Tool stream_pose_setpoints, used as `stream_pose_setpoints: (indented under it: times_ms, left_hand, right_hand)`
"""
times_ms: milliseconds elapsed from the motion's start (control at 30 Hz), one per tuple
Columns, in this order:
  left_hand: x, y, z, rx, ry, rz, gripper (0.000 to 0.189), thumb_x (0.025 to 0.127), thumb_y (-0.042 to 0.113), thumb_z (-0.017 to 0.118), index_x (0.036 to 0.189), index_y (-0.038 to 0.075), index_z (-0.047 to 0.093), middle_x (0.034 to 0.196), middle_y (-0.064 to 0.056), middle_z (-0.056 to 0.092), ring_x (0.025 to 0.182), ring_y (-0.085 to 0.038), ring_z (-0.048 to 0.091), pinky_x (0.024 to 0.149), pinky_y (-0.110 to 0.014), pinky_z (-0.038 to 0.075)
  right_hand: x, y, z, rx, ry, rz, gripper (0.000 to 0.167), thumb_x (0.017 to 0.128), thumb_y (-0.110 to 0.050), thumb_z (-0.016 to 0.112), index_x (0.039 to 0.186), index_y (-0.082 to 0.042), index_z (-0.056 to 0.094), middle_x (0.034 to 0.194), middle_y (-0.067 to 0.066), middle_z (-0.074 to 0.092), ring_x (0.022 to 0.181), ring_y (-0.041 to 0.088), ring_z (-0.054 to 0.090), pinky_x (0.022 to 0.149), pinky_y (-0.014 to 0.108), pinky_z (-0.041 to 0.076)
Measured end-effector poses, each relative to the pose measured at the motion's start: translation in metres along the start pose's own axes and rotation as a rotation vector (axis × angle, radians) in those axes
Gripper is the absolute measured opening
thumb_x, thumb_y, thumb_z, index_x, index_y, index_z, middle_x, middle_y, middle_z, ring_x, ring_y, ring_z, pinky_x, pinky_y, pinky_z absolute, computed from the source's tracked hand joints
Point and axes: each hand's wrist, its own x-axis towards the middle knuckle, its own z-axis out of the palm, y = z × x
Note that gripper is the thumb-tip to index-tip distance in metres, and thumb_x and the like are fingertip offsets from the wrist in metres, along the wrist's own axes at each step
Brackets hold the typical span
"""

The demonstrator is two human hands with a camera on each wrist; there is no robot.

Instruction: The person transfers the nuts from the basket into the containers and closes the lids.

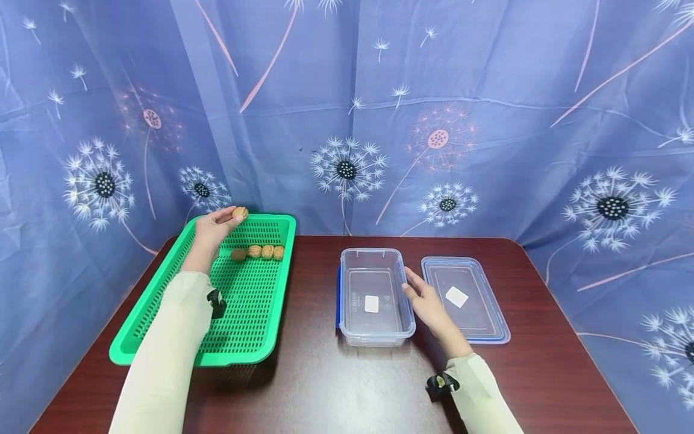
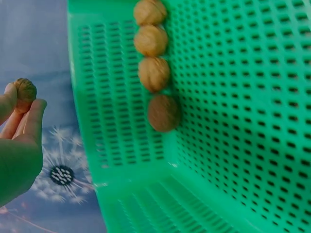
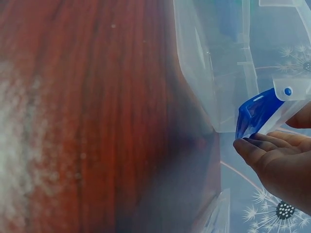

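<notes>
My left hand [image 1: 212, 232] pinches a walnut [image 1: 240, 213] between thumb and fingertips, above the far rim of a green plastic basket [image 1: 287, 271]. Against the basket's far wall lies a row of several walnuts [image 2: 154, 74], the one at the row's end darker brown. Beside a clear, lidless plastic box [image 1: 374, 335] is my right hand [image 1: 431, 306], its fairly straight fingers touching the box's right side. The right wrist view has those fingers at a blue clip [image 3: 260, 112] on the box; part of the thumb is cut off by the frame.
To the right of the box a clear lid with a blue edge [image 1: 477, 313] lies flat on the dark red-brown table [image 1: 325, 386]. A white label [image 1: 371, 304] shows on the box. Behind the table hangs a blue dandelion-print cloth [image 1: 271, 150].
</notes>
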Motion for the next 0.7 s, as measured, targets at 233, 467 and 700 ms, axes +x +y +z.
stream_pose_setpoints:
  times_ms: [233, 467, 700]
  left_hand:
    - [-0.006, 0.02, 0.017, -0.043, -0.018, 0.046, 0.054, 0.096, 0.019, 0.061, 0.145, 0.01, 0.043, 0.146, -0.015, 0.044, 0.132, -0.025, 0.044, 0.108, -0.036, 0.039]
    - [-0.021, 0.048, 0.038, -0.113, -0.026, 0.044, 0.052, 0.095, 0.019, 0.062, 0.144, 0.013, 0.046, 0.145, -0.013, 0.046, 0.13, -0.023, 0.046, 0.106, -0.031, 0.041]
    - [-0.035, 0.079, 0.069, -0.359, -0.056, 0.022, 0.05, 0.093, 0.007, 0.063, 0.141, 0.007, 0.049, 0.142, -0.016, 0.049, 0.125, -0.023, 0.052, 0.1, -0.024, 0.045]
  right_hand:
    - [0.001, 0.001, 0.0, -0.006, 0.005, -0.003, 0.049, 0.101, -0.006, 0.043, 0.147, 0.007, 0.03, 0.15, 0.025, 0.031, 0.139, 0.035, 0.03, 0.114, 0.046, 0.027]
    - [0.001, 0.004, 0.0, -0.024, 0.008, 0.0, 0.049, 0.101, -0.006, 0.044, 0.147, 0.006, 0.03, 0.149, 0.025, 0.032, 0.138, 0.035, 0.031, 0.113, 0.046, 0.027]
    - [0.0, 0.001, -0.001, -0.022, 0.007, 0.01, 0.05, 0.102, -0.008, 0.043, 0.148, 0.005, 0.029, 0.15, 0.024, 0.03, 0.14, 0.035, 0.029, 0.114, 0.046, 0.025]
